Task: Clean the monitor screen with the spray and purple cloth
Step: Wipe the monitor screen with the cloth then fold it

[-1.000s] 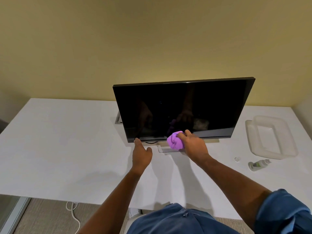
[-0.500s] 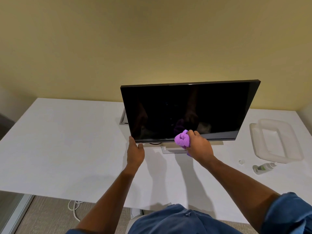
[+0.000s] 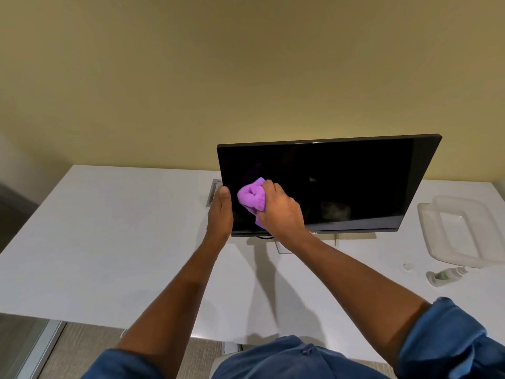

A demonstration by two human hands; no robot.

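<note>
A black monitor stands on the white desk, its screen dark. My right hand grips a bunched purple cloth and presses it against the lower left part of the screen. My left hand holds the monitor's left edge, thumb up along the frame. A small spray bottle lies on its side on the desk at the right, away from both hands, with its small clear cap beside it.
A translucent plastic tray sits at the right of the desk, behind the bottle. The monitor's stand base rests under the screen. A yellow wall rises behind the desk. The desk's front edge is near my body.
My right hand has carried the cloth from the bottom bezel up and left onto the screen. My left hand has moved from below the lower left corner up onto the monitor's left edge.
</note>
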